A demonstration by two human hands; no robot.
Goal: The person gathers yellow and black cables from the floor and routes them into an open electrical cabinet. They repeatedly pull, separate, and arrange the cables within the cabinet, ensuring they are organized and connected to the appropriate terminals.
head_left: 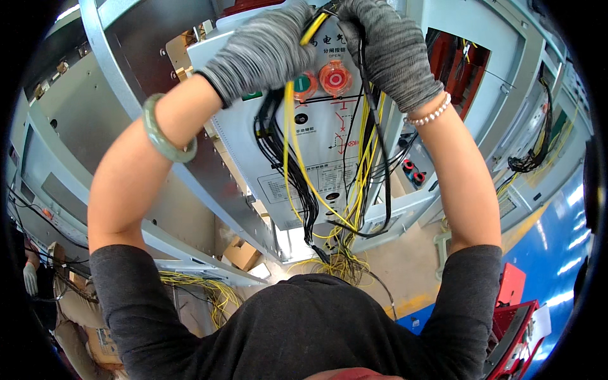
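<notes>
Both my hands wear grey striped knit gloves and are raised to the top of a light grey switchgear panel [320, 155]. My left hand [263, 54] is closed on a wire bundle [315, 28], where a yellow and a black strand show beside its fingers. My right hand [392, 54] is curled around the same bundle close by; its fingertips are partly hidden. From there black wires [288, 161] and yellow wires [364, 168] hang in front of the panel. A green button [304, 87] and a red button [335, 78] sit just below my hands.
Grey metal frames stand on both sides. A cabinet opening [459, 69] with red parts is at the right. Tangled yellow wires [212, 291] and a cardboard box [240, 254] lie low at the left. Another person's gloved hand [30, 278] shows far left; a red toolbox [516, 332] stands lower right.
</notes>
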